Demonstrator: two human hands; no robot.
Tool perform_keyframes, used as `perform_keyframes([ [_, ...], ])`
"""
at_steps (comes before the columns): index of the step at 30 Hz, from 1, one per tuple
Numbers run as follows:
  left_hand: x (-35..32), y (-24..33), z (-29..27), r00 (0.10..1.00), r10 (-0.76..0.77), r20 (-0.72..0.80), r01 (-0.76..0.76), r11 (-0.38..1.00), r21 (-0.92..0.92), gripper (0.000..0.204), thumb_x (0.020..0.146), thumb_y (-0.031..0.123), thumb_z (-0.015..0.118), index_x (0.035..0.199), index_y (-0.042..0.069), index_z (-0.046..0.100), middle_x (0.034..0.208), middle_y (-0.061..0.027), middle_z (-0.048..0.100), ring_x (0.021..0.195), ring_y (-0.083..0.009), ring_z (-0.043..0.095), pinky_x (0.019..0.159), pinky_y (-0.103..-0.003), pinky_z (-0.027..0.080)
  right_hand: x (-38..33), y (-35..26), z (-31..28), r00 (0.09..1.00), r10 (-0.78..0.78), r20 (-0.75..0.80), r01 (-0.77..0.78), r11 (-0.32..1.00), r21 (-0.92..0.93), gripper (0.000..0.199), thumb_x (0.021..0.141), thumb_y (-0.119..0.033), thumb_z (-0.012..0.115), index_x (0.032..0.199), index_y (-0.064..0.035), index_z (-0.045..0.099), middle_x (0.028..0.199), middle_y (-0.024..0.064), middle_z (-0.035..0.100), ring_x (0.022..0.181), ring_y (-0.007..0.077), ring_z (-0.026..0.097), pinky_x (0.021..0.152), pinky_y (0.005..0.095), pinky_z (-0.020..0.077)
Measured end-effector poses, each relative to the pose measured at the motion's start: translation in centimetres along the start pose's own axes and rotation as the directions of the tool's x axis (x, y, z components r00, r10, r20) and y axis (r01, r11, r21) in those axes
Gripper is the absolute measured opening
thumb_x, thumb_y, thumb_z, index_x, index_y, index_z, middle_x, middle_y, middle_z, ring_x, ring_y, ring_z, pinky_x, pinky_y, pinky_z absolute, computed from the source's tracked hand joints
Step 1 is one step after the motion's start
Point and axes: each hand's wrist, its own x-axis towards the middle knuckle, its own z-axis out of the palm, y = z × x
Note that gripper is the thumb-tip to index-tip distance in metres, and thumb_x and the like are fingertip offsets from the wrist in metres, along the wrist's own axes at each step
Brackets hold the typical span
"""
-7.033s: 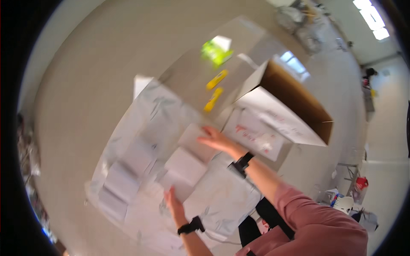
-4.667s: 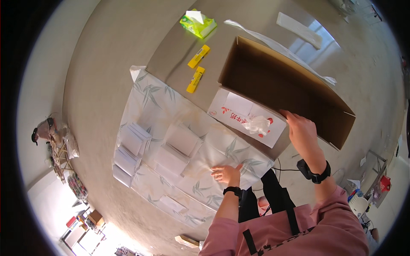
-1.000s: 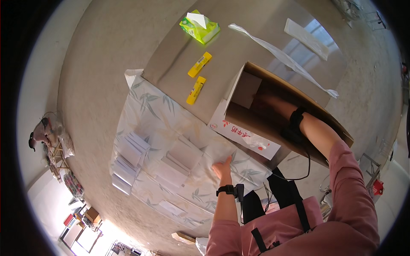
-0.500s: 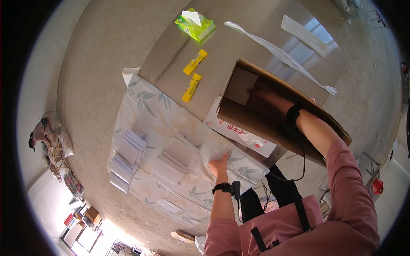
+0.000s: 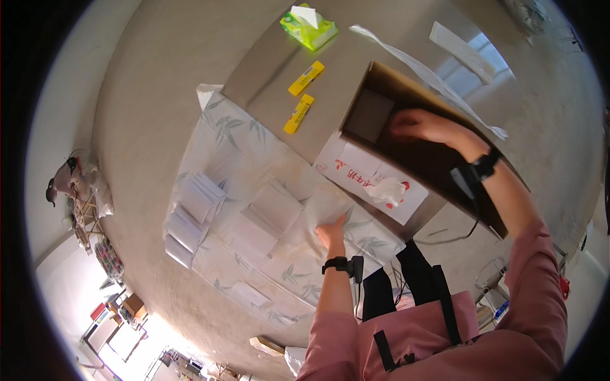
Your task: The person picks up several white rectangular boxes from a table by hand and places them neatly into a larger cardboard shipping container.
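Right hand [image 5: 416, 125] has drawn back from where it was half a second ago: more of it is out of shadow now, and more of the printed panel shows beside the carton.

Table [image 5: 349, 89] carries everything. Patterned cloth [image 5: 238, 146] covers its near-left part. Open brown carton [image 5: 394, 89] sits right of that, pale piece [image 5: 372, 114] standing inside at its left end. Right hand is in the carton, fingers curled, tips in the dark just beside the pale piece; can't tell how far open, whether it touches, or if anything is held. Left hand [image 5: 330, 233] is down on the cloth, thumb out to the side, fingers foreshortened; spread can't be judged.

White panel [image 5: 356, 171] lies along the carton's near side: red characters and red spots, crumpled tissue [image 5: 387, 192] over part of them. Left stack [image 5: 197, 197] and middle stack [image 5: 273, 203], both white flat pieces, lie on the cloth left of the left hand. Green tissue pack [image 5: 311, 32] at the table's far side, print too blurred to read. Two slim yellow packs [image 5: 306, 79] nearer, dark print too small.
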Motion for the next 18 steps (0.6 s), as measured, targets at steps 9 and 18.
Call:
perform_keyframes([
  [9, -1.3, -3.4, -4.3, 0.940, 0.170, 0.297, -0.043, 0.920, -0.389, 0.036, 0.068, 0.025, 0.075, 0.085, -0.003, 0.063, 0.078, -0.0124, 0.065, 0.076, -0.0224, 0.063, 0.069, -0.032, 0.050, -13.9, -15.0, 9.1, 0.924, -0.380, -0.041, 0.378, 0.925, -0.037, 0.014, 0.088, -0.009, 0.058, 0.099, -0.0017, 0.057, 0.094, 0.0040, 0.060, 0.088, 0.0094, 0.057, 0.074, 0.0235, 0.0444],
  [18, -2.1, -10.4, -17.3, 0.948, 0.122, 0.295, 0.070, 0.823, -0.564, 0.020, 0.077, -0.002, 0.051, 0.092, -0.003, 0.064, 0.085, -0.0092, 0.066, 0.076, -0.0149, 0.063, 0.072, -0.025, 0.049, 2.8, -2.9, 25.9, 0.966, -0.146, -0.214, 0.188, 0.963, 0.193, 0.028, 0.086, -0.023, 0.065, 0.098, 0.0002, 0.054, 0.098, 0.0104, 0.062, 0.095, 0.0188, 0.061, 0.080, 0.0304, 0.0475],
])
